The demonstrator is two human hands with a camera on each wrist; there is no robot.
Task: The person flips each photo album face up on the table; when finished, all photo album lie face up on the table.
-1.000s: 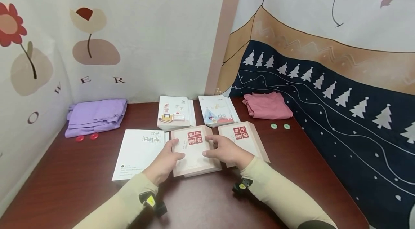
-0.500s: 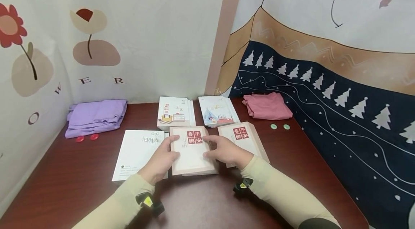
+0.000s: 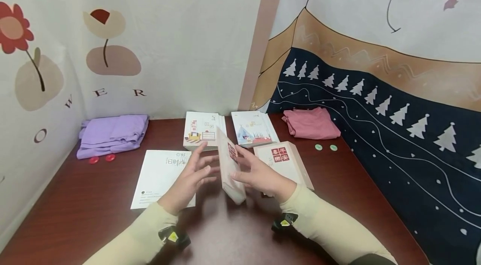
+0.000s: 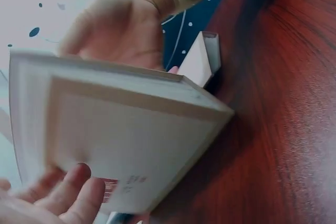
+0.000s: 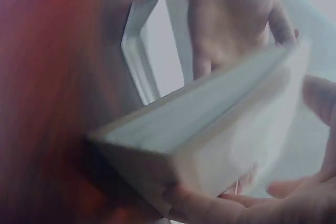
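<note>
A cream book [image 3: 230, 165] stands steeply tilted between my hands, its cover with the red seal facing right. My right hand [image 3: 259, 173] holds it, with the thumb and index finger lying over the cover. My left hand [image 3: 191, 173] is at the opposite face, its fingers spread and the thumb off the book. In the left wrist view, left fingertips [image 4: 79, 174] are right at the book's face. The right wrist view shows the book [image 5: 231, 124] with right fingers at its lower corner. To the right lies a second red-seal book [image 3: 279, 165]; to the left, a white book [image 3: 159, 179].
Two illustrated books, the left one [image 3: 203, 129] and the right one [image 3: 253, 127], lie at the back. A folded purple cloth [image 3: 112, 133] with red buttons [image 3: 102, 159] is at far left. A folded pink cloth [image 3: 312, 123] with green buttons [image 3: 325, 147] is at right.
The book between my hands has turned from flat, cover up, to nearly upright on its edge. My left fingers have let go of its edge and spread; both wrists are almost unmoved.
</note>
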